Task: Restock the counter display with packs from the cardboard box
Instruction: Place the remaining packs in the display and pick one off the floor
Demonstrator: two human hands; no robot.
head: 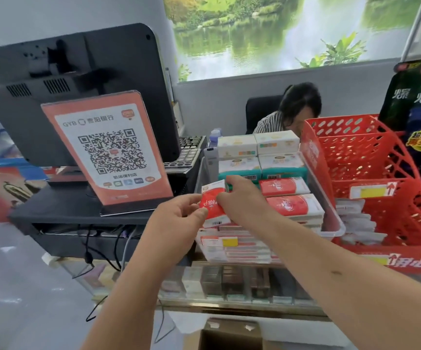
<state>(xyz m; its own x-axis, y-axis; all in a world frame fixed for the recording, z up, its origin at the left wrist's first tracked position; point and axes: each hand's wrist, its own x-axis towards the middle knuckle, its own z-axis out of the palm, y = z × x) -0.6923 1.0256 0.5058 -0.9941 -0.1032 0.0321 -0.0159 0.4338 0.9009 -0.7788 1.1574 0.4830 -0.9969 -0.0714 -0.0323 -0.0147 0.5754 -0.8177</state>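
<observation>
Left hand (179,213) and right hand (242,198) both pinched on one red pack (213,205) — over the clear tray's (335,232) left edge.

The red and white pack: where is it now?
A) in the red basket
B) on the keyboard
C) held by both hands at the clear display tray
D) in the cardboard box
C: the left hand and the right hand both pinch the red and white pack over the left front of the clear display tray.
</observation>
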